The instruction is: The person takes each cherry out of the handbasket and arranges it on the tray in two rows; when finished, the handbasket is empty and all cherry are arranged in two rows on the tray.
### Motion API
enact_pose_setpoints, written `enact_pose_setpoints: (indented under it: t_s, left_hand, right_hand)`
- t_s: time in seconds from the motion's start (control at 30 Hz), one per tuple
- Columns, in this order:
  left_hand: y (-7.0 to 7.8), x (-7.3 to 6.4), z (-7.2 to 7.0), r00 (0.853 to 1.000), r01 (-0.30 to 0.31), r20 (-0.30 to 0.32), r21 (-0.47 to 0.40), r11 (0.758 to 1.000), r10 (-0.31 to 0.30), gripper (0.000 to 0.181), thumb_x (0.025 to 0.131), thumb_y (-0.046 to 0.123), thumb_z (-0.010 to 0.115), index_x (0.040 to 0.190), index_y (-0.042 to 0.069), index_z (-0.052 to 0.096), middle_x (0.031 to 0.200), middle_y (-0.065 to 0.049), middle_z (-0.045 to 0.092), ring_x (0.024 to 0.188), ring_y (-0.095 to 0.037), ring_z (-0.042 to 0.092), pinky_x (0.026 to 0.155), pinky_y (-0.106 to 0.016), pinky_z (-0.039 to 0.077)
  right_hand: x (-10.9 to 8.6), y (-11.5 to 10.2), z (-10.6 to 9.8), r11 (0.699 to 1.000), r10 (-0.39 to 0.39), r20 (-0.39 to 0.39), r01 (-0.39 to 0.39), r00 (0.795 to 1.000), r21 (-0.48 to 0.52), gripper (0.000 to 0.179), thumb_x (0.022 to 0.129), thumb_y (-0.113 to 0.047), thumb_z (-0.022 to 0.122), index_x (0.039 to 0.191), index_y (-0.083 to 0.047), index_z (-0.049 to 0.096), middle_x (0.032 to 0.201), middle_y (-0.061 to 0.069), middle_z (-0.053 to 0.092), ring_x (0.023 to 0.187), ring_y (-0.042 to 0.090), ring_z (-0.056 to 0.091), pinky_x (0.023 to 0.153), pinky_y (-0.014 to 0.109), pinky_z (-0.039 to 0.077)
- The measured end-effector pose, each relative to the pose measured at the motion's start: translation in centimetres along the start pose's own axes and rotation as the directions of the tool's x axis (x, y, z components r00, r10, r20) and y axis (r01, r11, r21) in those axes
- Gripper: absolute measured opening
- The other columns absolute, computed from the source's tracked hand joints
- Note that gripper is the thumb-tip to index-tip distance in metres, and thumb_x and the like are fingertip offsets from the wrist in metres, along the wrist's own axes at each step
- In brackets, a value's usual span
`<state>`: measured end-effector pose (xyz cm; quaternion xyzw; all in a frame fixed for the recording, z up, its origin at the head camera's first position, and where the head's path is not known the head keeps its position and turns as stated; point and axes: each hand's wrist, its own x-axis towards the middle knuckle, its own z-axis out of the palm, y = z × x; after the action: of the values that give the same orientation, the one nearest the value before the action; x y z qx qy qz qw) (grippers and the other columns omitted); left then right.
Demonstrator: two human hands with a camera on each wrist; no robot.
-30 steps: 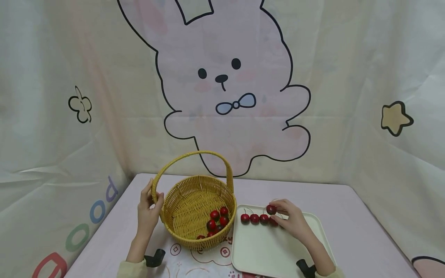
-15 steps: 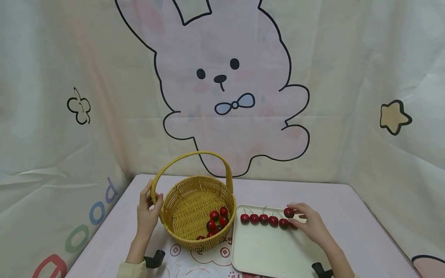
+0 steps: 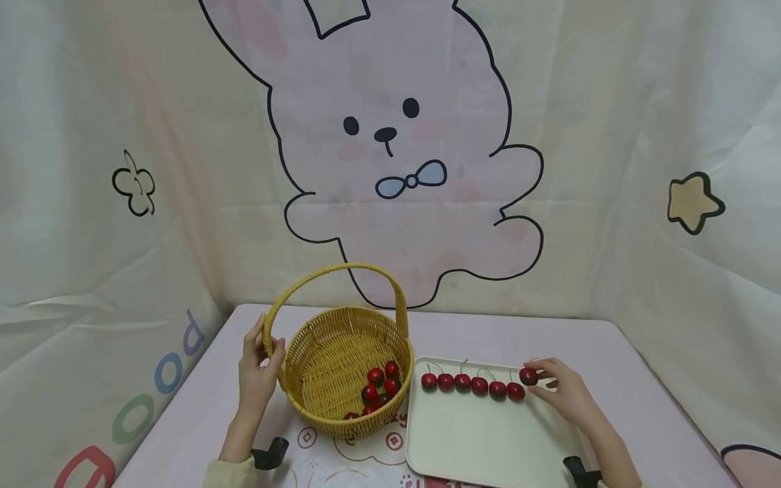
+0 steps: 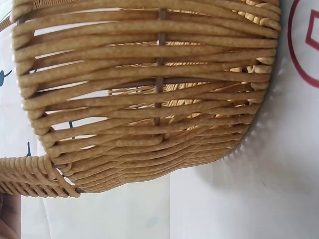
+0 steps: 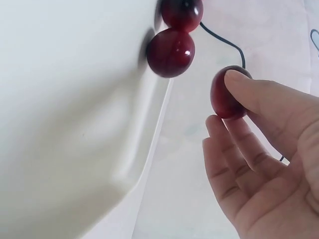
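My right hand (image 3: pixel 567 393) pinches a dark red cherry (image 5: pixel 227 94) between thumb and fingers, just past the right end of a row of cherries (image 3: pixel 480 386). That row lies along the far edge of a pale cream tray (image 3: pixel 476 440), several stems pointing up. My left hand (image 3: pixel 259 373) grips the handle (image 3: pixel 332 271) of a yellow wicker basket (image 3: pixel 329 359) near its left base. Several more cherries (image 3: pixel 381 386) rest inside the basket, at its right side. In the left wrist view the woven basket wall (image 4: pixel 149 99) fills most of the picture, the hand mostly hidden.
The basket and the tray stand side by side on a light table (image 3: pixel 518 332) with a printed mat (image 3: pixel 342 461) at the front. Behind them hangs a curtain (image 3: pixel 396 224) with a cartoon rabbit. Black camera mounts (image 3: pixel 271 454) are worn on both wrists.
My right hand has moved right along the row, now holding the cherry past its end; more of the row shows uncovered. My left hand keeps its grip on the basket handle.
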<state>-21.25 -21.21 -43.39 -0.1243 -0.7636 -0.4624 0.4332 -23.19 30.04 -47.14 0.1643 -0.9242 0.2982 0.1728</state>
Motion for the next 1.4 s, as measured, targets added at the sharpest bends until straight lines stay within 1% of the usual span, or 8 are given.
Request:
enact_pose_setpoints:
  t_s: [0.13, 0.23, 0.37, 0.53, 0.73, 1.0, 1.27, 1.4]
  left_hand:
    - [0.0, 0.0, 0.0, 1.000, 0.006, -0.001, -0.002, 1.000, -0.006, 0.061, 0.079, -0.018, 0.058, 0.134, 0.000, 0.039, 0.077, -0.013, 0.055, 0.070, 0.005, 0.049, 0.065, -0.007, 0.041]
    - [0.0, 0.0, 0.0, 1.000, 0.018, 0.001, -0.001, 1.000, -0.018, 0.060, 0.080, -0.016, 0.058, 0.134, 0.001, 0.039, 0.077, -0.012, 0.055, 0.070, 0.005, 0.049, 0.064, -0.007, 0.041]
    - [-0.1, 0.0, 0.0, 1.000, 0.023, 0.005, 0.001, 1.000, -0.023, 0.059, 0.081, -0.015, 0.058, 0.134, 0.001, 0.039, 0.077, -0.013, 0.055, 0.069, 0.004, 0.049, 0.062, -0.008, 0.041]
    - [-0.1, 0.0, 0.0, 1.000, 0.021, 0.009, 0.003, 1.000, -0.021, 0.059, 0.081, -0.015, 0.058, 0.134, 0.001, 0.039, 0.078, -0.013, 0.055, 0.069, 0.004, 0.049, 0.062, -0.009, 0.041]
    - [-0.1, 0.0, 0.0, 1.000, 0.017, 0.011, -0.006, 1.000, -0.017, 0.059, 0.081, -0.015, 0.057, 0.134, 0.001, 0.038, 0.078, -0.015, 0.054, 0.070, 0.004, 0.049, 0.064, -0.008, 0.041]
    - [-0.1, 0.0, 0.0, 1.000, 0.012, 0.009, -0.008, 1.000, -0.012, 0.059, 0.081, -0.016, 0.057, 0.134, 0.001, 0.038, 0.077, -0.014, 0.053, 0.069, 0.004, 0.048, 0.062, -0.009, 0.041]
    - [-0.2, 0.1, 0.0, 1.000, -0.009, 0.006, -0.006, 1.000, 0.009, 0.060, 0.080, -0.017, 0.057, 0.134, 0.000, 0.038, 0.076, -0.016, 0.053, 0.069, 0.004, 0.049, 0.063, -0.008, 0.041]
    - [-0.2, 0.1, 0.0, 1.000, -0.016, 0.007, -0.008, 1.000, 0.016, 0.060, 0.080, -0.018, 0.056, 0.134, 0.000, 0.038, 0.076, -0.016, 0.053, 0.069, 0.004, 0.048, 0.062, -0.008, 0.040]
  right_hand:
    - [-0.2, 0.5, -0.2, 1.000, -0.001, 0.018, 0.001, 1.000, 0.012, 0.037, 0.066, 0.003, 0.077, 0.100, -0.002, 0.065, 0.095, 0.010, 0.062, 0.076, 0.023, 0.063, 0.060, 0.027, 0.050]
    - [-0.4, 0.7, -0.3, 0.999, 0.027, 0.059, -0.028, 0.998, 0.023, 0.036, 0.066, 0.004, 0.077, 0.100, -0.001, 0.065, 0.095, 0.012, 0.062, 0.077, 0.026, 0.063, 0.059, 0.026, 0.049]
    - [-0.5, 1.1, -0.3, 0.994, 0.100, 0.150, -0.105, 0.984, 0.025, 0.035, 0.070, 0.001, 0.075, 0.104, -0.001, 0.065, 0.098, 0.011, 0.062, 0.081, 0.028, 0.062, 0.061, 0.025, 0.048]
    - [-0.8, 1.7, -0.3, 0.992, 0.115, 0.230, -0.124, 0.967, 0.029, 0.035, 0.071, 0.000, 0.075, 0.105, 0.000, 0.064, 0.097, 0.010, 0.061, 0.081, 0.026, 0.062, 0.063, 0.025, 0.048]
    - [-0.9, 1.9, -0.3, 0.991, 0.113, 0.254, -0.127, 0.961, 0.039, 0.036, 0.070, 0.000, 0.075, 0.104, 0.000, 0.064, 0.098, 0.012, 0.061, 0.081, 0.026, 0.062, 0.066, 0.028, 0.050]
    - [-0.9, 1.7, -0.4, 0.988, 0.118, 0.296, -0.143, 0.948, 0.065, 0.036, 0.069, -0.001, 0.076, 0.103, 0.001, 0.063, 0.098, 0.016, 0.060, 0.083, 0.030, 0.061, 0.065, 0.032, 0.050]
    - [-1.0, 2.0, -0.3, 0.986, 0.123, 0.310, -0.151, 0.943, 0.067, 0.039, 0.069, -0.002, 0.076, 0.105, 0.001, 0.062, 0.103, 0.019, 0.060, 0.083, 0.029, 0.061, 0.065, 0.030, 0.049]
    - [-0.9, 2.1, -0.4, 0.984, 0.135, 0.319, -0.164, 0.938, 0.065, 0.042, 0.068, -0.002, 0.077, 0.107, 0.002, 0.062, 0.105, 0.020, 0.060, 0.083, 0.028, 0.061, 0.067, 0.033, 0.050]
